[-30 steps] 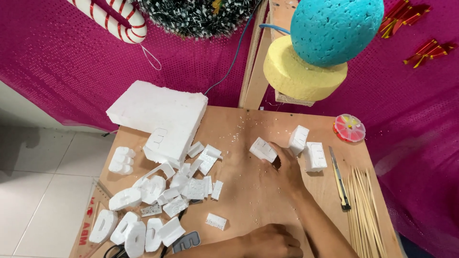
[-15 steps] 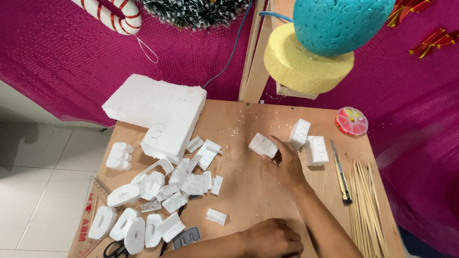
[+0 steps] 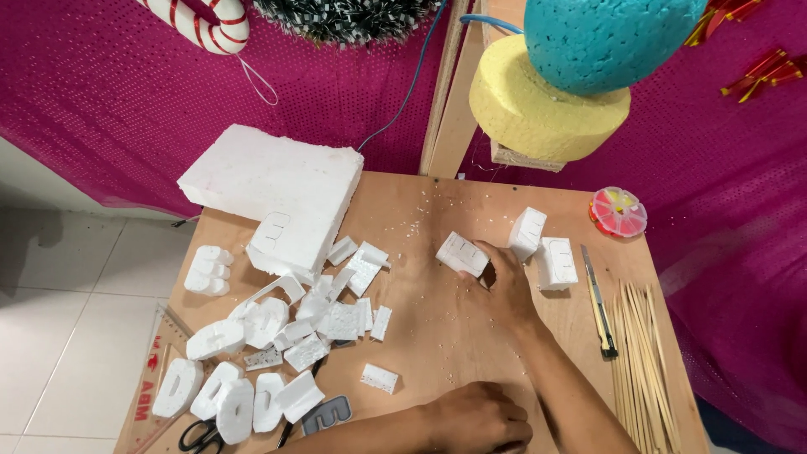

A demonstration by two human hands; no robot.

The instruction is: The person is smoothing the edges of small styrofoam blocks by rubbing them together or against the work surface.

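Right hand (image 3: pixel 503 282) pinches a small white foam block (image 3: pixel 461 253), rectangular, grainy, faintly outlined on top, mid-desk (image 3: pixel 437 210). Left hand (image 3: pixel 479 418) rests curled at the desk's near edge, grip unclear. Wooden skewers (image 3: pixel 639 353) lie rightward.

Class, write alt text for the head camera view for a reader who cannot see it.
A person's right hand touches a white foam block on a wooden table, while the left hand rests flat near the front edge. Cut foam pieces lie scattered left; wooden skewers lie right.
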